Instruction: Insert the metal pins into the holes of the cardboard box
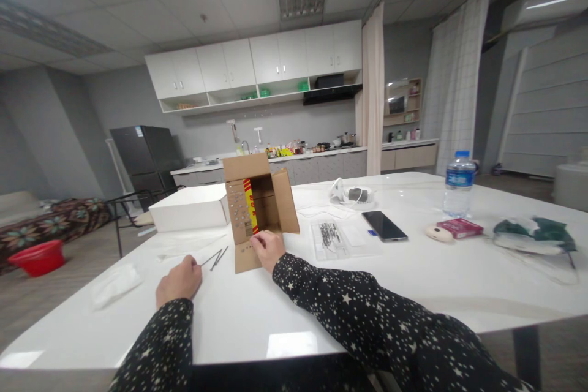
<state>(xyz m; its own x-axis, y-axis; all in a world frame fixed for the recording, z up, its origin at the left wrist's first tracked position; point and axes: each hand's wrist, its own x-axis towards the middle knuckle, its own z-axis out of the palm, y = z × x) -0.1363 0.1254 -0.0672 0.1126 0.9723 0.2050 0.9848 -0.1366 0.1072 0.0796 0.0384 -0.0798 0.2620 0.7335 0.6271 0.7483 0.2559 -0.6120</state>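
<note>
In the head view, an open cardboard box (237, 217) is being supported upright by the white table (243, 318), its flaps being spread. Its lower front, by the yellow label (251, 205), is being reached by the right hand (270, 249); thumb and forefinger are being held close together there, and whether anything is being pinched cannot be told. The left hand (180, 280) is being rested near the table surface, left of the box, its fingers being curled. One of the thin metal rods (219, 258) is being met by its fingertips, but whether it is being clamped cannot be told. Behind, a white box (190, 208) is being partly overlapped by the cardboard one. To the right, small metal pieces are being held in a clear case (342, 247), with a phone (384, 226) being placed just beside it.
</note>
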